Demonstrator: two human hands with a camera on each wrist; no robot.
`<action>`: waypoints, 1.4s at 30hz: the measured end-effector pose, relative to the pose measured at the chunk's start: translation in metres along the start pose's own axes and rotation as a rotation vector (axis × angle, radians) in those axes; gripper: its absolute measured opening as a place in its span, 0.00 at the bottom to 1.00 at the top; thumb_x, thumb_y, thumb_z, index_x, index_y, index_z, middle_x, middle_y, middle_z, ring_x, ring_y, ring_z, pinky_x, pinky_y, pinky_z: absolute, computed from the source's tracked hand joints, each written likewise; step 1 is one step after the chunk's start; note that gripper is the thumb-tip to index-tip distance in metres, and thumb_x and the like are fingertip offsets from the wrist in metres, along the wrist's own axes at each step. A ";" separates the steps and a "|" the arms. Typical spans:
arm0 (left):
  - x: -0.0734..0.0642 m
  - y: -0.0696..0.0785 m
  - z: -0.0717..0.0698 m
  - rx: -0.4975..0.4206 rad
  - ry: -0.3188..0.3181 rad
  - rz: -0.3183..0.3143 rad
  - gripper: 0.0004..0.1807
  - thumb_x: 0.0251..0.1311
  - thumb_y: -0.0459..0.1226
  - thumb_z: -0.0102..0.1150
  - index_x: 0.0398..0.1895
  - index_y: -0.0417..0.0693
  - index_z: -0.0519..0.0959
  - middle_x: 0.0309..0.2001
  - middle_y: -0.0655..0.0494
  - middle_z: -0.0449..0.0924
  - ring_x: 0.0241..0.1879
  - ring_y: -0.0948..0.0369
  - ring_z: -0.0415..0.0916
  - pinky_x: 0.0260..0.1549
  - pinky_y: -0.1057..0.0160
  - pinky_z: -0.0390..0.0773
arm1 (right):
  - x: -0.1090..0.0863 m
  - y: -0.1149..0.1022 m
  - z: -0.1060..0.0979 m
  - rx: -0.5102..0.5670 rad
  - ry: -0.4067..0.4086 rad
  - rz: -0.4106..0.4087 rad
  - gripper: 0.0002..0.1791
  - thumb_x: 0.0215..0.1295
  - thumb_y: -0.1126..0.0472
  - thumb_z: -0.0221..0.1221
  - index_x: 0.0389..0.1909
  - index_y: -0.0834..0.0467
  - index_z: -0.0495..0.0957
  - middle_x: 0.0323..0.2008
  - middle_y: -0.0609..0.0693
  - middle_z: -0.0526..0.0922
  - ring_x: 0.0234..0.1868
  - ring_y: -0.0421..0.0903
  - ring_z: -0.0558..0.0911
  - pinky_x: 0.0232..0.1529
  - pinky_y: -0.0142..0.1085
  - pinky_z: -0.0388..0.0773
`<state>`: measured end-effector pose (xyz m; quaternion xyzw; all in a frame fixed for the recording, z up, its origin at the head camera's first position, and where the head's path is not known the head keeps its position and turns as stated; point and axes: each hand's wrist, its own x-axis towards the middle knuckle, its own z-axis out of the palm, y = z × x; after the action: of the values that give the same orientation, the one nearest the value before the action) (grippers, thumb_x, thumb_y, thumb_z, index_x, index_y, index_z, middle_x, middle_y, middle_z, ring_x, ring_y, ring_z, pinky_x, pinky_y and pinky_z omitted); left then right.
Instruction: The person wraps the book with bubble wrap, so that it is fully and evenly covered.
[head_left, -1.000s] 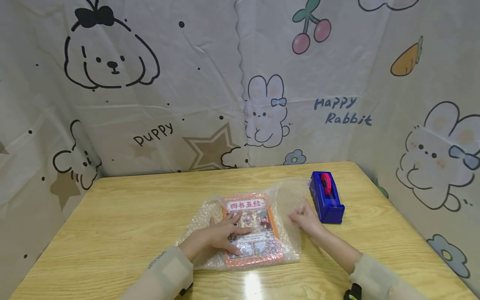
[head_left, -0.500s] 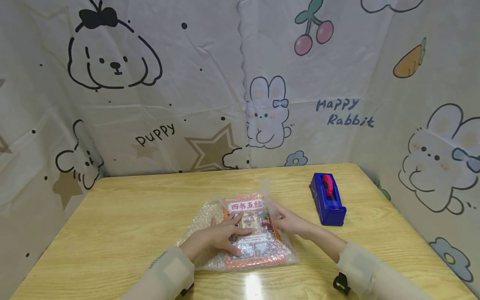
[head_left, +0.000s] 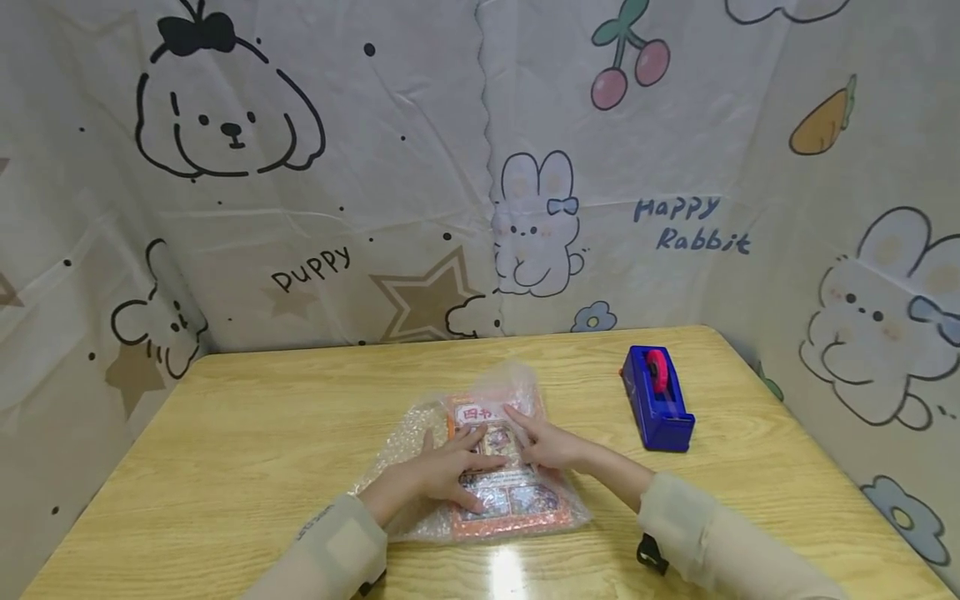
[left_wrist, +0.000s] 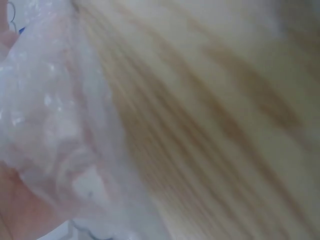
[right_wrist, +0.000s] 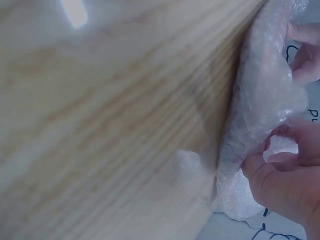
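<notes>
A comic-style book [head_left: 510,500] with an orange-bordered cover lies on a sheet of bubble wrap [head_left: 405,433]. My left hand [head_left: 446,471] rests spread on the cover's left half, pressing it down. A flap of the wrap [right_wrist: 265,95] is folded from the right over the book, clouding part of the title. My right hand [head_left: 551,446] is at that folded edge, index finger stretched across the flap. In the right wrist view, its thumb and a finger [right_wrist: 257,165] pinch the wrap. The left wrist view shows the wrap [left_wrist: 55,125] blurred along the table.
A blue tape dispenser [head_left: 663,425] with a red tape roll [head_left: 657,371] stands on the wooden table [head_left: 247,433], right of the book. Patterned cloth [head_left: 420,167] hangs behind and on both sides.
My right hand has moved left, folding the bubble wrap's right side up and over the book. My left hand has stayed spread on the cover.
</notes>
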<state>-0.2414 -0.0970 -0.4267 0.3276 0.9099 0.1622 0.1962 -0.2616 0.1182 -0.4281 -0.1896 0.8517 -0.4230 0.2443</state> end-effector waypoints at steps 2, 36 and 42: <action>0.000 0.000 0.002 0.054 0.036 0.014 0.39 0.43 0.56 0.62 0.63 0.70 0.64 0.71 0.45 0.42 0.70 0.47 0.38 0.57 0.30 0.34 | 0.002 -0.002 0.000 -0.013 -0.010 0.023 0.45 0.56 0.71 0.52 0.72 0.52 0.41 0.58 0.71 0.63 0.13 0.38 0.63 0.15 0.29 0.64; 0.008 0.004 -0.008 0.183 0.014 -0.080 0.53 0.33 0.60 0.66 0.68 0.59 0.57 0.72 0.49 0.40 0.69 0.45 0.39 0.63 0.39 0.41 | 0.011 0.006 -0.012 -0.448 0.177 -0.316 0.29 0.66 0.63 0.49 0.63 0.75 0.54 0.64 0.72 0.54 0.61 0.67 0.60 0.61 0.55 0.58; 0.008 0.005 -0.007 0.150 0.010 -0.065 0.53 0.34 0.58 0.67 0.68 0.55 0.58 0.71 0.45 0.42 0.69 0.42 0.40 0.63 0.40 0.47 | 0.019 0.009 -0.008 -0.550 0.117 -0.176 0.36 0.69 0.54 0.46 0.68 0.69 0.43 0.69 0.66 0.39 0.69 0.65 0.37 0.62 0.65 0.40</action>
<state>-0.2479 -0.0890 -0.4211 0.3111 0.9305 0.0889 0.1715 -0.2827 0.1179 -0.4361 -0.2971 0.9273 -0.2062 0.0967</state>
